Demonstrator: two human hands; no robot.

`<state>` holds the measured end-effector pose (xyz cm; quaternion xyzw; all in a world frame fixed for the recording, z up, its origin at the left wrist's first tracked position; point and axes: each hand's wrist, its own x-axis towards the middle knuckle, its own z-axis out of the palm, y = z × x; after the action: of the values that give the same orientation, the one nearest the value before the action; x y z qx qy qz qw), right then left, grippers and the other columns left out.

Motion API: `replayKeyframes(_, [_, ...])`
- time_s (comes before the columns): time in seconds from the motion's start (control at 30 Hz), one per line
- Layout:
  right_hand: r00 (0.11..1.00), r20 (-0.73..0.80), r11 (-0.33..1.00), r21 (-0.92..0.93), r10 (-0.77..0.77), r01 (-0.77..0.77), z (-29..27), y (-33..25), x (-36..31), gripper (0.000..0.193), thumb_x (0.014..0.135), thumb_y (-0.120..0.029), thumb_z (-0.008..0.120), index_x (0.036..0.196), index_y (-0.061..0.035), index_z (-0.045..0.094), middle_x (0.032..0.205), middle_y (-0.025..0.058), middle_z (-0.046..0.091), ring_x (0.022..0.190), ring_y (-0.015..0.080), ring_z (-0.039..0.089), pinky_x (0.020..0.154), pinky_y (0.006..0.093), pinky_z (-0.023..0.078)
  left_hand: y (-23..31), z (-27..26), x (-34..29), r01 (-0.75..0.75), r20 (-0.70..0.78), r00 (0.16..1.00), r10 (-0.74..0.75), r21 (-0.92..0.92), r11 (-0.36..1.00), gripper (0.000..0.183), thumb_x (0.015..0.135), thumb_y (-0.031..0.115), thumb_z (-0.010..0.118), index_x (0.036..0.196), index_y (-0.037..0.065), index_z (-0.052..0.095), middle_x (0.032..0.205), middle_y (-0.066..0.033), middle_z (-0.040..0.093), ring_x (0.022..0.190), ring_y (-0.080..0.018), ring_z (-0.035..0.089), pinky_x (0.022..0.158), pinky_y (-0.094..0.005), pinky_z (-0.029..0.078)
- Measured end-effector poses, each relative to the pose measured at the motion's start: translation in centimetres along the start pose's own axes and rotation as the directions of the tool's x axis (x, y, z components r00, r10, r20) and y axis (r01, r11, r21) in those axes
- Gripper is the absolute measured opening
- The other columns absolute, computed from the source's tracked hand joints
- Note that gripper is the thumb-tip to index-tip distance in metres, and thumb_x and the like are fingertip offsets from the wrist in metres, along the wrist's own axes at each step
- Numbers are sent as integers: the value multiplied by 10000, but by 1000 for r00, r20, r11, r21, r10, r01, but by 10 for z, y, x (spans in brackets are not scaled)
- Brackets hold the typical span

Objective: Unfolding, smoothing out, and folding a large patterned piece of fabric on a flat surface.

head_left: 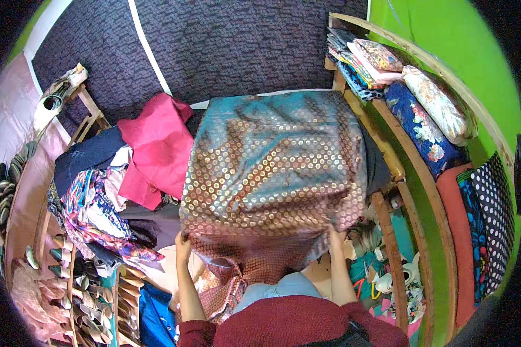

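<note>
With our left hand [183,247] and right hand [336,237], we are pinching the near side of the gold-dotted fabric [278,173]. It is lying across the dark surface [378,165], beside the crimson cloth [159,144].

Seemingly a small fabric shop or sewing workroom, folded fabrics [379,55] stacked on wooden shelves [391,260], shoes [92,315] lined up on racks [71,289], mixed cloths [95,196] heaped beside a spread gold-dotted cloth [272,168]

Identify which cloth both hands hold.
The gold-dotted cloth: left hand and right hand grip its near side, while the pink cloth lies untouched.
</note>
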<state>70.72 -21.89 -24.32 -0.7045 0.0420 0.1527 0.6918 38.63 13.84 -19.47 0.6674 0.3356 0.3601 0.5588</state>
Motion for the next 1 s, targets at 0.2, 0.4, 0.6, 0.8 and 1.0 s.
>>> replayKeyframes(0.2, [843,-462,953,-21,-277,302,-32,-72,-10,740,660,30,642,1265,9,216,1256,154,337,1097,208,395,910,290,318,50,7,3,18,77,997,-16,-24,1000,138,774,-15,521,909,11,536,740,8,532,647,-70,471,568,-195,374])
replayKeyframes(0.4, [799,-296,851,-136,-523,507,-47,-152,1,619,626,-16,620,1182,4,348,1123,125,455,1016,209,448,892,284,320,132,22,23,-64,6,998,65,-84,994,173,805,104,525,963,34,519,622,8,524,446,-59,440,368,-184,309])
replayKeyframes(0.6, [870,-13,780,-450,-493,435,-74,-143,-20,797,565,-24,680,1234,9,248,1188,164,391,1064,245,418,893,317,338,124,-2,-1,-17,20,1000,17,9,1000,108,798,94,543,877,22,529,721,46,476,625,-36,401,534,-184,315])
replayKeyframes(0.8, [606,333,507,-341,-722,792,44,-156,-87,644,604,-65,626,1200,-35,381,1255,205,332,1218,362,227,1011,413,160,100,17,-51,-97,166,984,63,205,974,360,681,-109,397,1015,-41,511,871,-54,551,806,-131,501,732,-242,403])
replayKeyframes(1.0, [-306,901,-16,316,-307,949,208,-214,-168,562,633,-21,575,1161,-169,454,1248,104,381,1212,305,274,973,584,118,112,45,-69,-225,291,944,153,235,945,349,706,-44,401,1048,-35,475,924,-155,532,878,-244,497,800,-325,379])
